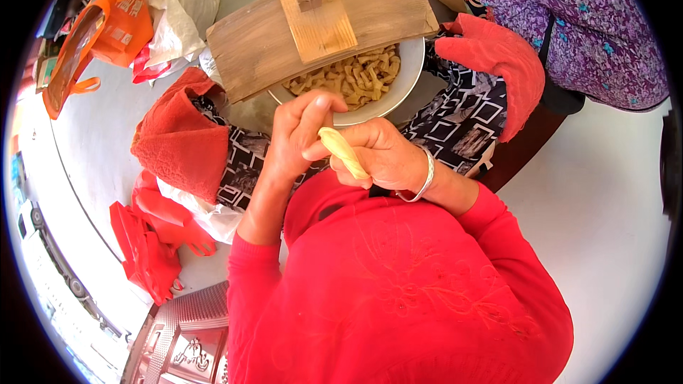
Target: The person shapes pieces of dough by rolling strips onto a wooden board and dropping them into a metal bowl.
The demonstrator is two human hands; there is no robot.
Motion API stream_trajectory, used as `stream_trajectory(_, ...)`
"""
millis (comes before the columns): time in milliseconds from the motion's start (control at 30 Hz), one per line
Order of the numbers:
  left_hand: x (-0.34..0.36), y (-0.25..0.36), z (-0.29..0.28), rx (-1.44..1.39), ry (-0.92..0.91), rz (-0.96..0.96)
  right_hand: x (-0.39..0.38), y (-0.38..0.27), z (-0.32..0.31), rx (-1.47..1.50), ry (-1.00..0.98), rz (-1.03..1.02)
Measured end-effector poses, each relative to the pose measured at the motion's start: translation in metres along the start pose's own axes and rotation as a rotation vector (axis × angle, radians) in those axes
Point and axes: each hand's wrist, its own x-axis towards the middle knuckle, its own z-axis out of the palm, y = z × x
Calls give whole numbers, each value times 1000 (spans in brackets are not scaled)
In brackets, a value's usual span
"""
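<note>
A pale yellow folded strip [343,152] lies across the fingers of my right hand [388,153], which is closed on it. Its upper end reaches up close to my left hand [295,128]. The fingers of my left hand are curled in; whatever they may grip is hidden. Both hands meet above my lap, just in front of a white basin [407,92]. Inside the basin lie several small, twisted, yellow-brown pieces [359,78]. A wide wooden board [249,50] rests across the basin, with a smaller slotted wooden block [320,25] on top.
Red towels [186,135] [494,60] cover both my knees. An orange bag [117,28] and a whitish sack [181,3] stand at the far left, and red bags [146,242] lie at the near left. A person in purple flowered clothes [576,28] sits at the far right.
</note>
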Motion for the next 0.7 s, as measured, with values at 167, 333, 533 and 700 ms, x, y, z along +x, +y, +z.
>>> stream_trajectory(167, -32, 6, 25, -150, 35, 65, 28, -6, -7, -695, 396, -577)
stream_trajectory(333, -27, -19, 15, -389, 105, -84, 43, 13, -29, -1533, 549, -806)
stream_trajectory(533, -38, -48, -5, -446, 55, -362, 41, 31, -48, -1646, 491, -722)
stream_trajectory(700, -35, -33, 4, 1115, 208, 432, 28, 42, -57, -1200, 388, -165)
